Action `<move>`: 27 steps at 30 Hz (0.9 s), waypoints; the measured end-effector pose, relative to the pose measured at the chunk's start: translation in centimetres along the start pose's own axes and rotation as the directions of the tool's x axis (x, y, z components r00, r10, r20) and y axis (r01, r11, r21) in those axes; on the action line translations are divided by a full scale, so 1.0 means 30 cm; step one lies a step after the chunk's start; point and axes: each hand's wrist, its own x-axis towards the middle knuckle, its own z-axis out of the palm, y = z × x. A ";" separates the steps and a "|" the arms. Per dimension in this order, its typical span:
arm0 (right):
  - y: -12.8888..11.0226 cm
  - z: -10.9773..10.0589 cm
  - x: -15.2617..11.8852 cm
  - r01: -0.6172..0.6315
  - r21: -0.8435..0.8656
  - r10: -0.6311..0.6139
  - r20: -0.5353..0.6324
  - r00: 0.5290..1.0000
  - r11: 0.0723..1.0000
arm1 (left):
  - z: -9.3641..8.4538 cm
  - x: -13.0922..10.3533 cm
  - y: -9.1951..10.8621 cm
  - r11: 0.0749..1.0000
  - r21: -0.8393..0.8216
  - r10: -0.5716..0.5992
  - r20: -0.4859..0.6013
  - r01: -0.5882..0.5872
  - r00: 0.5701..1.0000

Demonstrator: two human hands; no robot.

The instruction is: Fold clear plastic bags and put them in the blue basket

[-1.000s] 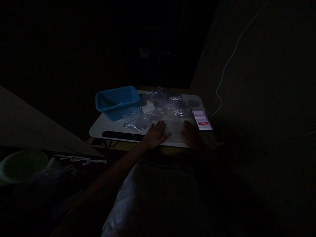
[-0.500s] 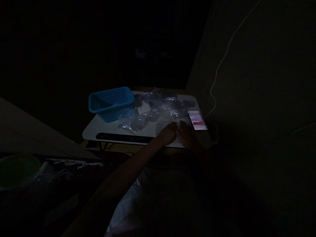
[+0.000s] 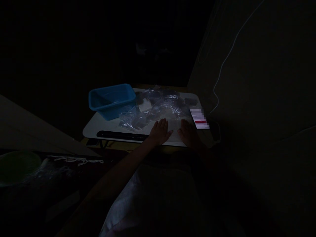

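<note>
My left hand (image 3: 160,132) lies flat near the front edge of a small white table (image 3: 92,129), its fingers stretched out and the thumb apart. To its right, my right hand (image 3: 187,132) also rests palm down with its fingers extended. A thin clear plastic sheet (image 3: 174,125) lies between and under the hands; its edges are hard to make out in the dark. Beyond them crumpled clear plastic bags (image 3: 170,103) are spread out, with a small white item (image 3: 145,105) among them.
A blue basin (image 3: 112,102) stands at the table's left. A lit phone (image 3: 199,118) lies at the right edge, near a white cable (image 3: 219,74) along the wall. A black slot (image 3: 120,135) runs along the table's front. A green round object (image 3: 19,167) is at lower left.
My hands were together with fingers curled; now they are apart and laid flat. My left hand has moved left. The view has shifted slightly.
</note>
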 end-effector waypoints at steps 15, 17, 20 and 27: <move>0.028 0.044 -0.003 0.007 0.135 0.002 -0.070 0.998 0.991 | -0.005 -0.019 -0.044 0.999 0.021 -0.050 0.008 0.050 0.999; 0.035 0.037 -0.002 0.003 0.179 0.017 -0.110 0.994 0.984 | -0.003 -0.019 -0.045 0.999 0.019 -0.048 0.002 0.047 0.999; 0.030 -0.007 -0.011 0.037 0.230 0.002 -0.167 0.986 0.972 | 0.002 -0.018 -0.049 0.999 0.017 -0.041 -0.012 0.041 0.999; -0.116 -0.114 -0.095 0.274 0.201 -0.253 -0.121 0.960 0.941 | 0.022 -0.011 -0.057 1.000 -0.007 -0.022 -0.057 0.022 0.998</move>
